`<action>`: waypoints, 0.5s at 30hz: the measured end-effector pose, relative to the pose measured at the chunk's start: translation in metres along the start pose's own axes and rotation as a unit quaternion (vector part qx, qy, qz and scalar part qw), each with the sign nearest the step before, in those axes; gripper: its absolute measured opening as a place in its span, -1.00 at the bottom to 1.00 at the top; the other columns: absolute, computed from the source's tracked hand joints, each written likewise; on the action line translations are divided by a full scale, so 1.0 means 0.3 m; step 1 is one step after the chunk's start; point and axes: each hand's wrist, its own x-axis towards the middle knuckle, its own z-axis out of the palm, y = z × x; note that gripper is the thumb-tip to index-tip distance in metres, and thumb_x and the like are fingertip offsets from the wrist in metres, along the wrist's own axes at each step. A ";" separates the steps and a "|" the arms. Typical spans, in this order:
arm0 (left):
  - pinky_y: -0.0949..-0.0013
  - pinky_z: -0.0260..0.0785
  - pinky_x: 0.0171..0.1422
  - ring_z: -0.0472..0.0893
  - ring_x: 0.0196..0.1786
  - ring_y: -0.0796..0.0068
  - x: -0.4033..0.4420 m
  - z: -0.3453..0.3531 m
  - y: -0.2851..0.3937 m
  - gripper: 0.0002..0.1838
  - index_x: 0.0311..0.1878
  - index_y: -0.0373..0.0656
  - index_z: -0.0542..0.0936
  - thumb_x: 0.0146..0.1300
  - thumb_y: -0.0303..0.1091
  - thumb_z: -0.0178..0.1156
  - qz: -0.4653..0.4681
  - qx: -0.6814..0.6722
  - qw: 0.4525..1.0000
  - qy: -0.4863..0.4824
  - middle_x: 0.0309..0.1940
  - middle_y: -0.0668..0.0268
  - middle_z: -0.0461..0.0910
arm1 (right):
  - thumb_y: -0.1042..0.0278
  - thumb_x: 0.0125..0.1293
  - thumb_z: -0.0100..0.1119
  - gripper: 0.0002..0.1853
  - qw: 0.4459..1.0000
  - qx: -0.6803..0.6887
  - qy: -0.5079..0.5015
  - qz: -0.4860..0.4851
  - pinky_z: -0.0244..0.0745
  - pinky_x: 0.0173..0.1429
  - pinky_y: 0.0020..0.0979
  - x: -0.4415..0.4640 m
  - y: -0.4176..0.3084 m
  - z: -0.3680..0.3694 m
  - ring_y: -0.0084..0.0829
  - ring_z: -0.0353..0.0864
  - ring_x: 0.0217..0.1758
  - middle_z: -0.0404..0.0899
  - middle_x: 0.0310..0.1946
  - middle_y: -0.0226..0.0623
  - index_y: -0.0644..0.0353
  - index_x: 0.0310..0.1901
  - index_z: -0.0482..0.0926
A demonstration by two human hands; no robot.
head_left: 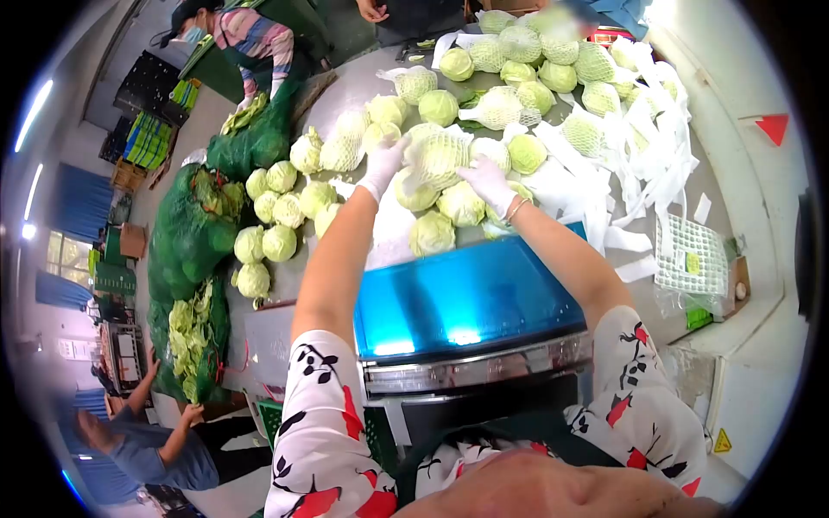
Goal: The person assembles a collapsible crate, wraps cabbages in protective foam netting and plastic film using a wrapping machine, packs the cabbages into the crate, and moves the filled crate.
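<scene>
Both my hands wear white gloves and reach over the table. Between them is a pale green cabbage (pixel 439 157) in a white foam net. My left hand (pixel 384 164) touches its left side, with fingers partly hidden against the cabbages. On the right, my right hand (pixel 490 183) has its fingers spread near the net's edge, beside another netted cabbage (pixel 490 152). Bare cabbages (pixel 460 204) lie just below the netted one. A blue-topped machine (pixel 471 289) stands in front of me, under my forearms.
Netted cabbages (pixel 519 43) fill the table's far side. White foam nets (pixel 587 181) lie in a heap at right. Green mesh sacks (pixel 181 242) stand at left. One person (pixel 250 39) works at upper left, another (pixel 173 449) at lower left.
</scene>
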 end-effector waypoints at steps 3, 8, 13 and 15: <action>0.36 0.36 0.34 0.54 0.29 0.28 0.179 0.141 -0.162 -0.15 0.44 -0.38 0.34 0.31 0.09 0.29 -0.017 -0.013 0.999 -0.036 0.27 0.00 0.54 | -0.12 0.20 0.29 -0.34 0.998 -0.063 -0.010 0.004 0.49 0.18 -0.08 0.082 0.042 0.046 0.09 0.63 0.07 0.65 -0.05 0.21 0.39 0.07 0.54; 0.32 0.43 0.25 0.58 0.21 0.28 0.122 0.176 -0.161 -0.19 0.35 -0.40 0.41 0.27 0.08 0.33 -0.062 -0.081 0.993 -0.053 0.24 -0.02 0.53 | -0.13 0.31 0.20 -0.30 0.999 -0.027 -0.022 -0.032 0.43 0.27 -0.10 0.061 0.011 0.045 0.15 0.55 0.16 0.59 0.02 0.29 0.38 0.22 0.45; 0.24 0.50 0.12 0.61 0.07 0.27 -0.207 0.070 -0.027 -0.28 0.34 -0.38 0.37 0.30 -0.06 0.36 -0.042 -0.134 0.989 -0.038 0.10 0.02 0.57 | -0.04 0.39 0.18 -0.29 0.996 0.012 -0.029 -0.088 0.34 0.36 -0.17 -0.069 -0.151 -0.085 0.05 0.45 0.27 0.47 0.15 0.22 0.34 0.37 0.32; 0.22 0.46 0.20 0.58 0.09 0.31 -0.439 0.031 0.062 -0.25 0.42 -0.33 0.30 0.30 -0.16 0.36 0.017 -0.120 0.992 -0.036 0.09 0.05 0.55 | 0.03 0.39 0.20 -0.33 0.985 0.014 -0.043 -0.164 0.35 0.36 -0.17 -0.213 -0.223 -0.178 0.03 0.47 0.25 0.46 0.18 0.13 0.33 0.37 0.33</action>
